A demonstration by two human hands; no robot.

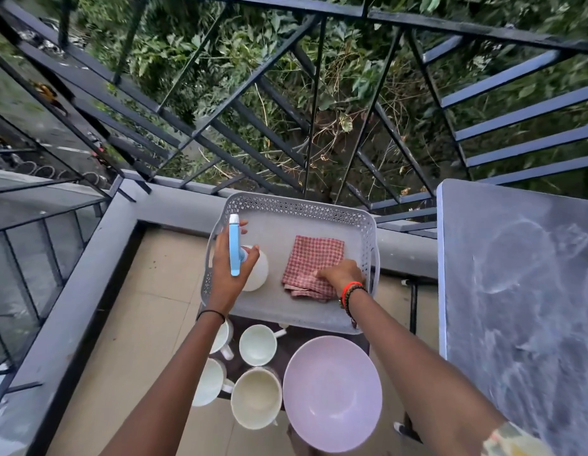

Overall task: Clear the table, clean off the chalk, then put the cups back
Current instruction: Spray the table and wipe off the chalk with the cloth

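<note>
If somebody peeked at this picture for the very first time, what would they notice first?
Probably the two hands reaching into the grey basket in the middle: the left hand grips a blue-topped spray bottle, and the right hand rests on a folded red checked cloth. Just below sit a big pink bowl and several pale cups. On the right is a grey table smeared with white chalk.

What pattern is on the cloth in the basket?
Red-and-white check on the cloth, clearest in the head view.
</note>
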